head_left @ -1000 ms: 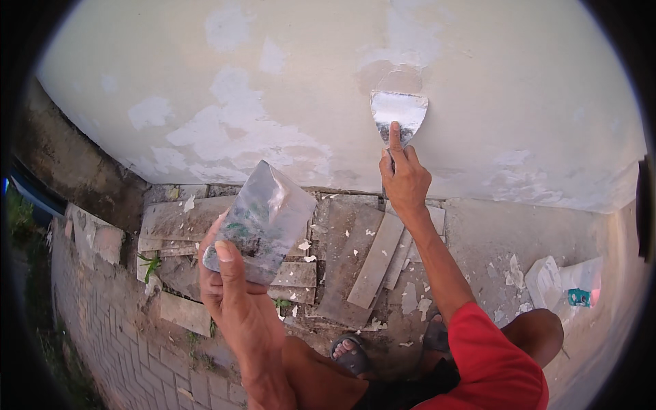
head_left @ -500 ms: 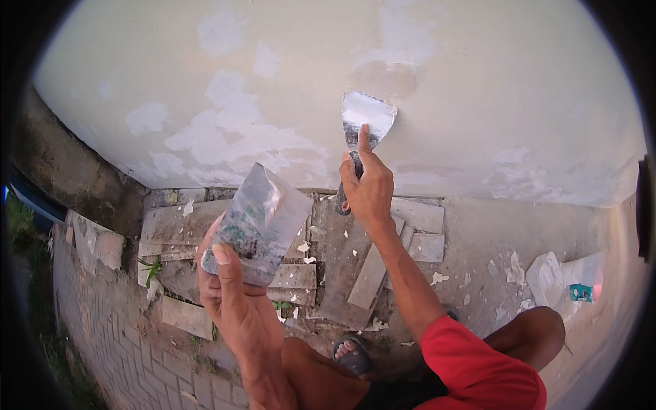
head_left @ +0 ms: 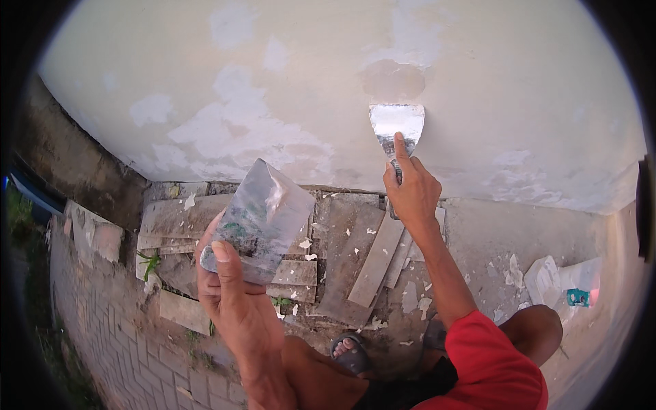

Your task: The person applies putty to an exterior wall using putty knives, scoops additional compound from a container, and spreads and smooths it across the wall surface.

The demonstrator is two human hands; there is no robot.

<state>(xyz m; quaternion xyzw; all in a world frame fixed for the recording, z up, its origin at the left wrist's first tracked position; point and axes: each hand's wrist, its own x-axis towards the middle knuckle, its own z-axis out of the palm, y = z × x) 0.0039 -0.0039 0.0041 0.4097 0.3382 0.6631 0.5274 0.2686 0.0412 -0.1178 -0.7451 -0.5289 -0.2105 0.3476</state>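
Note:
My right hand (head_left: 415, 195) is closed round the handle of a putty knife (head_left: 398, 121), its index finger laid along the blade. The blade's wide edge is at the cream wall (head_left: 506, 89), just below a damp greyish patch (head_left: 394, 80). In my left hand (head_left: 236, 294) I hold a flat, smeared rectangular plate (head_left: 263, 219) by its lower corner, thumb on top and fingers behind. A lump of white paste (head_left: 275, 193) seems to lie on the plate's upper part. White filler patches (head_left: 239, 123) spread over the wall to the left.
Broken tile pieces and boards (head_left: 355, 260) lie along the wall's foot among paint flakes. A white container (head_left: 544, 280) and a teal packet (head_left: 578, 297) are at the right. Brick paving (head_left: 130, 342) runs at the lower left. My sandalled foot (head_left: 350, 352) is below.
My right hand has moved right with the putty knife, and the blade has turned more upright. My left hand with the plate has stayed nearly still.

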